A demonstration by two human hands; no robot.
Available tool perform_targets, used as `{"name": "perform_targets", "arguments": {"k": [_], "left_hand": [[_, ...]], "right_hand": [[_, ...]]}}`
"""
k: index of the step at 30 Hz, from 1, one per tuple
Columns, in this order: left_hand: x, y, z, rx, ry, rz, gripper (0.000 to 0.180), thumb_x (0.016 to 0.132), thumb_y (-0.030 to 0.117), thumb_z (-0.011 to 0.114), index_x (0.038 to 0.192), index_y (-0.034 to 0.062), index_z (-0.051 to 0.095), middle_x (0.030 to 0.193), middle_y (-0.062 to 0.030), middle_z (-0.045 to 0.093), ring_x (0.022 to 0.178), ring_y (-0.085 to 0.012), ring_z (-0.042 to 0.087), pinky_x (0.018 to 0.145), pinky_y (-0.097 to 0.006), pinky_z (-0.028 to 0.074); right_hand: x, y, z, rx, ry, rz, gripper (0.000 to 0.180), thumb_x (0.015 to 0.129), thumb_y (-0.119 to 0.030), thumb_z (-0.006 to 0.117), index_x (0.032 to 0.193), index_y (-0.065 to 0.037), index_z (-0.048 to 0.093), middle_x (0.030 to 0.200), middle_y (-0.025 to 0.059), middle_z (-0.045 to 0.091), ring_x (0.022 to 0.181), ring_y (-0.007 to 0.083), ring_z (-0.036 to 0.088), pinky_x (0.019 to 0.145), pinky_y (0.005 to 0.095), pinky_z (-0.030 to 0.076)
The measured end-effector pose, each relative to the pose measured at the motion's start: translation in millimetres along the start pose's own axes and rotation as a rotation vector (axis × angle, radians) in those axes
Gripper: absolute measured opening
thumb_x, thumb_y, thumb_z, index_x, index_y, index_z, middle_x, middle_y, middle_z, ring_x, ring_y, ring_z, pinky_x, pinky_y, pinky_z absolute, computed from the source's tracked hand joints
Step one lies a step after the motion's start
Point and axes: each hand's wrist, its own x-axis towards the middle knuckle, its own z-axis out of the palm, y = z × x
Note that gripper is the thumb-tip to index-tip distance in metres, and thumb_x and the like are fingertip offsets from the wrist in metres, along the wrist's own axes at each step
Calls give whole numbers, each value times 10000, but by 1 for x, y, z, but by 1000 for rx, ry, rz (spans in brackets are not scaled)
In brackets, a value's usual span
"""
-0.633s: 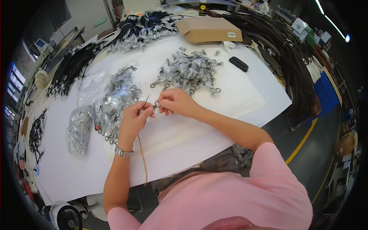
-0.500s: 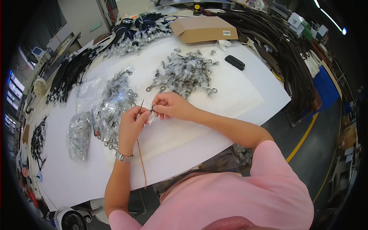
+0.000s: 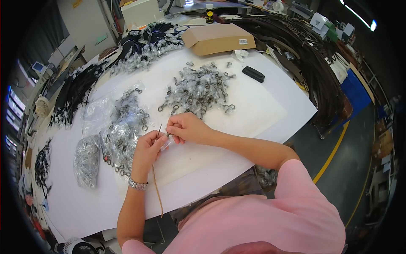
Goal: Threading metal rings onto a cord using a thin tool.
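Note:
My left hand (image 3: 145,153) is closed in a pinch on a thin tan cord (image 3: 157,190). The cord's dark pointed end sticks up above the fingers, and its tail hangs past the table's near edge. Fingertip to fingertip with it, my right hand (image 3: 190,129) pinches a small dark metal clasp (image 3: 168,134), mostly hidden by the fingers. A bit of clear plastic film (image 3: 167,144) shows just below the clasp. Beyond my hands lies a loose heap of plastic-wrapped metal clasps (image 3: 198,89).
Left of my hands are an open plastic bag of clasps (image 3: 124,127) and a filled clear bag (image 3: 86,163). A black case (image 3: 253,74) and a cardboard box (image 3: 220,40) sit farther back. Bundled dark straps (image 3: 78,93) line the left side, brown ones (image 3: 315,76) the right.
The whole view has shifted slightly, so the table sits lower in it. Clear plastic now shows more between my fingertips. Both hands keep their pinch close together.

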Motion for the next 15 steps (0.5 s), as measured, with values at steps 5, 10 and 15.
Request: {"name": "perform_targets", "arguments": {"k": [5,10,15], "left_hand": [[-5,0,0,-96,5,-15,169,1006,194,669,955,33,683,715,20,654,485,6,402,434,-187,266],[-4,0,1,-106,-4,-19,174,1016,207,657,983,36,667,758,7,655,463,-1,392,416,-188,241],[-2,3,2,-107,21,-1,171,1011,205,658,969,39,666,743,8,638,462,-1,390,415,-188,234]], "right_hand": [[-3,-3,3,35,24,-7,193,1024,-163,629,919,-3,655,654,39,673,547,87,601,527,255,486],[-2,-4,2,-7,27,-14,183,1012,-168,655,932,-3,653,666,42,671,567,87,608,536,252,491],[0,1,1,-8,48,-89,175,979,-176,702,975,-6,658,779,56,696,666,91,642,611,259,520]]}}
